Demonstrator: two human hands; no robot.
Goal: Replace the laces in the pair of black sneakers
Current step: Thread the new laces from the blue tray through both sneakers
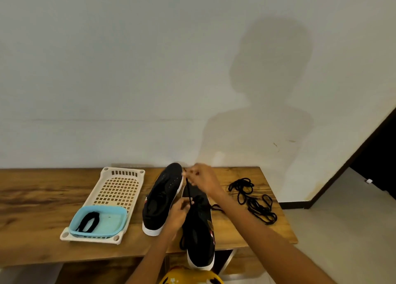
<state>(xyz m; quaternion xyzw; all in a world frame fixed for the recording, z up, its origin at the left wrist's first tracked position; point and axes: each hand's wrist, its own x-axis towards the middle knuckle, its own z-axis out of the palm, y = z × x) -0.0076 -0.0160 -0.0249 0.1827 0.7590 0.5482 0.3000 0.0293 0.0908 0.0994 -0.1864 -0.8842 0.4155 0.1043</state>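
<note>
While your right hand pinches the lace taut at 12 o'clock, left hand grips it at the near sneaker; thread next eyelet.

You face a plain pale wall that fills most of the view, lit from behind you so that a soft shadow of a head and shoulders falls on it right of centre. A few small brownish marks spot the wall low on the right. Against the wall stands a wooden table with a strong dark grain, its far edge meeting the wall. Past the table's right edge you see light grey floor, a dark skirting strip at the wall's foot, and a dark door frame opening onto an unlit space.
</note>
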